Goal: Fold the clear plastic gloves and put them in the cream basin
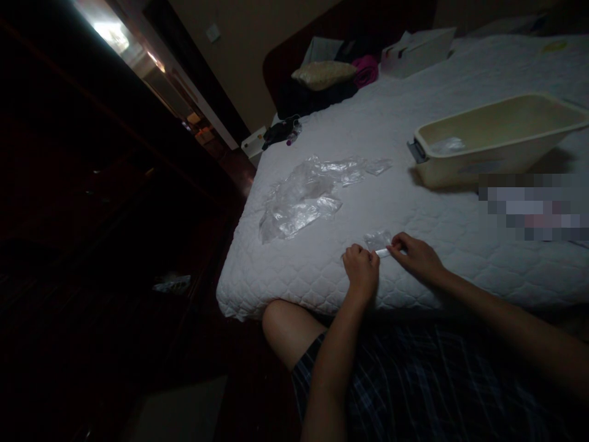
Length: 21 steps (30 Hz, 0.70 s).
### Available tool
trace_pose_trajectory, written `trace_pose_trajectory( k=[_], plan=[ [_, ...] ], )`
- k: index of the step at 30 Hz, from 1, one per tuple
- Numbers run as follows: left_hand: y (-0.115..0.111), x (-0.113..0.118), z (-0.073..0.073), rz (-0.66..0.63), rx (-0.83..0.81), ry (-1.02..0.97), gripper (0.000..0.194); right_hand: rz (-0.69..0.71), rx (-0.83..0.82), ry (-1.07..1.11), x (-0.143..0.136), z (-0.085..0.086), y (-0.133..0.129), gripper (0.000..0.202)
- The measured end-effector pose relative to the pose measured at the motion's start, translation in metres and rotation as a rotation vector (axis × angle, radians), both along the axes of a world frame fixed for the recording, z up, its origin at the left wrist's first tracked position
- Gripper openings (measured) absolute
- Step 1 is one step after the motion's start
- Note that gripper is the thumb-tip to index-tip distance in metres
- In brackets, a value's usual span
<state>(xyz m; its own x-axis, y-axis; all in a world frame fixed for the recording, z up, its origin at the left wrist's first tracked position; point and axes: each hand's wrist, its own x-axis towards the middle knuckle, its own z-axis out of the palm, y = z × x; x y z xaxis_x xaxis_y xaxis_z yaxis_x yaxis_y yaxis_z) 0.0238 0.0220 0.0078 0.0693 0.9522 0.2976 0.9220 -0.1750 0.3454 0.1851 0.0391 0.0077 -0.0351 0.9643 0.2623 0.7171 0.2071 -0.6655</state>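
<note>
Between my two hands stretches a clear plastic bag (377, 239) with a white strip (382, 252) along its near edge. My left hand (361, 268) is closed on the left end of the strip. The right end is pinched by the fingers of my right hand (416, 256). Both hands are just above the quilted white bed (299, 276), near its front edge. Farther off to the left, a crumpled heap of clear plastic bags (301, 199) lies flat on the bed.
A cream plastic bin (497, 156) with clear plastic inside stands at the right. Behind are a white box (416, 52), a beige pillow-like bundle (324, 75) and a rolled magenta cloth (365, 72). A small white box (254, 144) sits by the bed's left edge.
</note>
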Motion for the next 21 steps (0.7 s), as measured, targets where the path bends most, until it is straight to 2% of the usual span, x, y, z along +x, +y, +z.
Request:
trace_pose_trajectory(
  k=[5,9,11,18,21],
  plan=[
    [-0.0023,0.0036,-0.0017,-0.031,0.100,0.063,0.016,0.017,0.036,-0.055,-0.0008,-0.0025,0.0009,0.017],
    [0.0002,0.0042,-0.0058,-0.257,0.172,0.130,0.024,0.019,0.039,-0.085,-0.0005,-0.0049,0.0009,0.017],
    [0.0023,0.0030,-0.0070,-0.323,0.160,0.153,0.029,0.035,0.037,-0.090,-0.0002,-0.0045,0.0006,0.018],
    [0.0069,-0.0046,-0.0046,-0.268,0.046,0.091,0.033,0.042,0.075,-0.071,-0.0005,-0.0008,-0.0030,0.018],
    [0.0067,-0.0056,-0.0034,-0.273,0.035,0.071,0.034,-0.027,0.132,0.032,0.0023,-0.0023,-0.0074,0.020]
  ],
)
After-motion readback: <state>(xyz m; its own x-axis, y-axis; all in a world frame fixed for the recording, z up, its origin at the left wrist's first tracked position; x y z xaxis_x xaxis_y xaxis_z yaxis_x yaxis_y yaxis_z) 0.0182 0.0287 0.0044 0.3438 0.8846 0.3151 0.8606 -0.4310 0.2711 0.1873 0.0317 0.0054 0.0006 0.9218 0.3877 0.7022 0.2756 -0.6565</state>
